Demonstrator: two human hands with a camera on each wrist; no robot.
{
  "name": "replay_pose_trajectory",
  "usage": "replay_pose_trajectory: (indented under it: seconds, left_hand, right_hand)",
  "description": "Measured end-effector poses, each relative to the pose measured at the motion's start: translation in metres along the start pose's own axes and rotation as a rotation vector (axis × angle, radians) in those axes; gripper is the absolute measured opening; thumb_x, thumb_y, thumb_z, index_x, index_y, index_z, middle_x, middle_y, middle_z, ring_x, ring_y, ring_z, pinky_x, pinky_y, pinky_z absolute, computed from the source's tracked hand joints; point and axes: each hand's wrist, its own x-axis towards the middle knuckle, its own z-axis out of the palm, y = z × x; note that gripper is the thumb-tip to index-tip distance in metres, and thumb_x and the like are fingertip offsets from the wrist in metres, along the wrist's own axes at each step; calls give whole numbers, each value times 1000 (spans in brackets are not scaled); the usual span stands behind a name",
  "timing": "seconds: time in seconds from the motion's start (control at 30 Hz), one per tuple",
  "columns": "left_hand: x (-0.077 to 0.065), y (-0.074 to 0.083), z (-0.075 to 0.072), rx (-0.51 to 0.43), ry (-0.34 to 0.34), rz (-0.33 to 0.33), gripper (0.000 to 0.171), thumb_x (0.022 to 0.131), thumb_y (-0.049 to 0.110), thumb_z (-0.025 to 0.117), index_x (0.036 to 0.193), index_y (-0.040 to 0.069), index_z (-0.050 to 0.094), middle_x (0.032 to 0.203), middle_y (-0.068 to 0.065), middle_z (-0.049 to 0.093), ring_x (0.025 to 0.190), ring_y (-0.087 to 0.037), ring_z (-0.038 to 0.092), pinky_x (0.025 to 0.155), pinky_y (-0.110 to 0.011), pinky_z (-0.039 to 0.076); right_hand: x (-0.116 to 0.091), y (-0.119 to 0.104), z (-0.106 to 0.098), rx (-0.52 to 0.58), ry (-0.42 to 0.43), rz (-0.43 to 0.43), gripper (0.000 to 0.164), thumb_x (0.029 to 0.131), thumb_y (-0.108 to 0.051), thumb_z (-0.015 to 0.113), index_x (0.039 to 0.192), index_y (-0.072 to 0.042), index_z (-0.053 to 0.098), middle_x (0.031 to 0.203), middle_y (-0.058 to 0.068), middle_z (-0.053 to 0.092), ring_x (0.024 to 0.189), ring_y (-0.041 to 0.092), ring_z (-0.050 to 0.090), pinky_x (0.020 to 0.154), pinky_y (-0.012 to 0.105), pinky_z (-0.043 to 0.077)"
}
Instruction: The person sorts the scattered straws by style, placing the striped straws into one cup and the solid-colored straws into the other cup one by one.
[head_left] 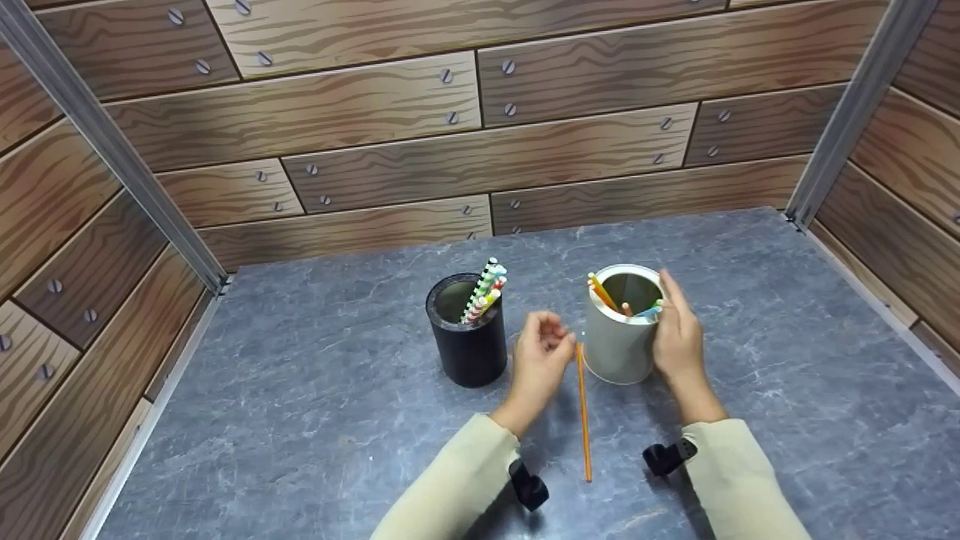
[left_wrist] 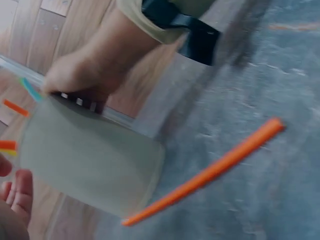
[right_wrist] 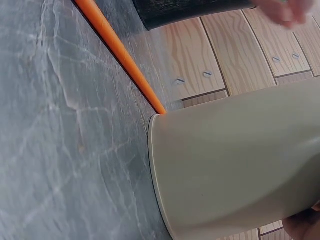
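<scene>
A light grey cylindrical container (head_left: pixel 621 349) stands upright with several plain coloured straws (head_left: pixel 602 292) inside. At its right side my right hand (head_left: pixel 681 341) holds it, fingers up by the rim; part of the grip is hidden. An orange straw (head_left: pixel 584 420) lies on the table, its far end by the container's base (right_wrist: pixel 159 150). My left hand (head_left: pixel 541 360) hovers between the two containers, fingers loosely bent, holding nothing visible. The left wrist view shows its fingers (left_wrist: pixel 22 192) apart from the orange straw (left_wrist: pixel 205 174).
Left of my left hand stands a black cylindrical container (head_left: pixel 471 352) with several striped straws (head_left: pixel 486 292) leaning to its right side. The grey marbled table (head_left: pixel 315 420) is bounded by wood-patterned walls (head_left: pixel 375 172) and metal corner posts (head_left: pixel 112 142).
</scene>
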Motion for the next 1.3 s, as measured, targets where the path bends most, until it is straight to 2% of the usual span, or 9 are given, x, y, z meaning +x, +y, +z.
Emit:
replay_pose_trajectory:
  seconds: [0.13, 0.2, 0.37, 0.5, 0.6, 0.73, 0.87, 1.07, 1.3]
  left_hand:
    - [-6, -14, -2, 73, -31, -86, 22, 73, -7, 62, 92, -1, 52, 80, -6, 54, 66, -5, 55, 59, -21, 52]
    - [-9, -20, -3, 139, -45, -107, 23, 72, -5, 64, 92, -1, 54, 78, -4, 55, 65, -4, 55, 59, -19, 50]
    - [-14, -30, -5, 326, -75, -128, 30, 69, 0, 68, 97, -1, 56, 76, -3, 58, 65, -5, 56, 60, -16, 47]
    - [-17, -35, -5, 417, -135, -166, 35, 68, 0, 71, 101, -1, 56, 78, -4, 56, 67, -7, 58, 59, -17, 46]
    - [-19, -37, -4, 507, -196, -183, 35, 66, 2, 72, 99, -1, 59, 77, -3, 55, 66, -7, 52, 61, -19, 44]
    - [-19, -37, -3, 627, -260, -170, 35, 65, 6, 72, 98, 1, 61, 72, -1, 53, 66, -10, 45, 63, -22, 41]
    - [-16, -35, 0, 656, -310, -198, 41, 64, 6, 71, 104, 0, 63, 67, 3, 49, 58, -9, 44, 56, -21, 41]
    - [-9, -34, 4, 577, -358, -320, 53, 64, -2, 71, 115, 3, 62, 60, 3, 47, 41, -7, 50, 40, -19, 44]
    - [-3, -32, 4, 665, -392, -333, 43, 60, -7, 70, 101, 5, 70, 65, -3, 61, 42, -10, 55, 40, -19, 45]
  right_hand:
    - [0, 1, 1, -12, 4, -5, 42, 97, -10, 33, 134, 5, 43, 136, 21, 44, 129, 37, 37, 108, 37, 26]
    - [0, 1, 1, -7, 4, -8, 42, 97, -10, 32, 134, 6, 43, 136, 22, 44, 129, 38, 36, 108, 37, 26]
    - [0, 0, -1, 5, -1, -5, 42, 97, -11, 32, 135, 6, 42, 136, 23, 43, 129, 39, 36, 109, 37, 25]
    - [0, 0, -1, 0, -5, -8, 42, 98, -11, 32, 135, 6, 42, 137, 23, 43, 129, 38, 35, 109, 35, 25]
    - [0, 0, -1, 2, -4, -14, 42, 97, -11, 31, 134, 7, 42, 136, 24, 43, 129, 39, 35, 109, 35, 25]
    - [0, 1, -1, 5, -6, -19, 42, 97, -10, 31, 134, 8, 41, 136, 25, 43, 129, 40, 35, 109, 38, 24]
    - [0, 1, -1, 1, -8, -12, 42, 98, -10, 31, 135, 7, 42, 136, 24, 43, 129, 40, 35, 109, 39, 24]
    - [1, 0, -1, 6, -20, -15, 42, 98, -9, 31, 135, 7, 41, 136, 24, 42, 129, 40, 35, 109, 40, 24]
    - [0, 1, -2, 8, -14, -26, 42, 97, -9, 32, 134, 8, 41, 136, 25, 42, 129, 40, 35, 109, 38, 25]
